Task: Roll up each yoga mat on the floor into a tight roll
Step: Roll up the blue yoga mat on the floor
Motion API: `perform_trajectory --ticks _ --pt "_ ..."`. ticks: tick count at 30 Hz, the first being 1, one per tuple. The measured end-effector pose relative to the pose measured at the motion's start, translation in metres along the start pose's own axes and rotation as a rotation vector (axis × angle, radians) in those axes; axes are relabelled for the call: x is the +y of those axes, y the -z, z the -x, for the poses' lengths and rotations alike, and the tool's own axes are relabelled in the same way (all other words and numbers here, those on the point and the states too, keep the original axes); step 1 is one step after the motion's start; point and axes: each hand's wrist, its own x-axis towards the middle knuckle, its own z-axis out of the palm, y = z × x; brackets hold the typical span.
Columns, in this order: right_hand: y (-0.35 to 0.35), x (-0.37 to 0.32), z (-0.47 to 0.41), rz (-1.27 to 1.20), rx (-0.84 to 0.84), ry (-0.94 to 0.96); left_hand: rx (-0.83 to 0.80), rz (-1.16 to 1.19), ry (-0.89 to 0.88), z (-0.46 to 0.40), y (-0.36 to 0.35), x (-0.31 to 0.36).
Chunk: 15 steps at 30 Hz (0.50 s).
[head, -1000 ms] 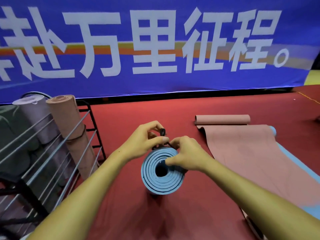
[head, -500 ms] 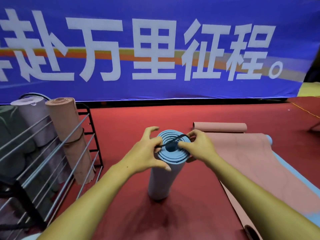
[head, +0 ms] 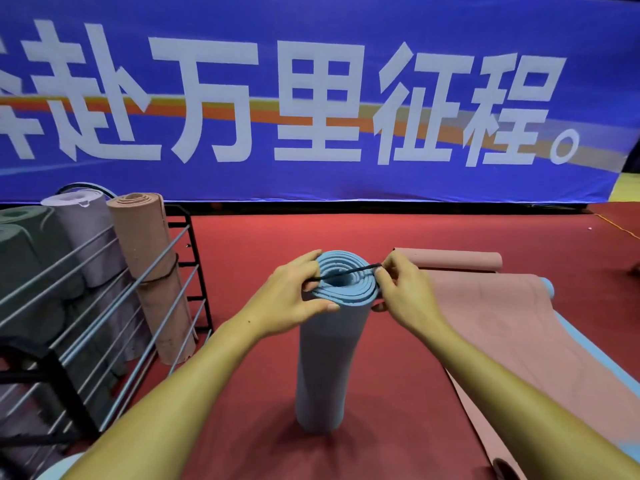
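- Leftmost, a wire rack (head: 104,306) holds finished rolls upright: a grey one (head: 86,237) and a tan one (head: 149,271) with a dark band round its middle.
- Next, the left hand (head: 291,303) curls round the top rim of the blue mat roll (head: 329,358), its thumb pressed on the side and its fingertips pinching one end of a black elastic band (head: 346,273).
- Centre, the blue roll stands on end on the red floor (head: 259,254), already wound tight; the band lies stretched across its open top.
- Then the right hand (head: 401,292) pinches the band's other end at the far rim, with its lower fingers against the roll's side.
- Rightmost, a pink mat (head: 519,341) lies mostly flat on a blue mat (head: 595,355), only its far end curled.
- Judging by this, the step in hand is securing the blue roll. The next move probably calls for widening the loop past the rim and sliding it down without letting the coil loosen.
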Motion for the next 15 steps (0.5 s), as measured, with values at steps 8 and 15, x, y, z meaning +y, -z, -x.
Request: perform_trajectory --ticks 8,15 --pt "-0.02 0.035 0.001 0.097 -0.065 0.144 0.297 0.069 0.113 0.007 -0.018 -0.034" --pt "-0.029 0.04 -0.005 0.479 -0.19 0.285 0.373 -0.036 0.145 0.011 -0.032 -0.051"
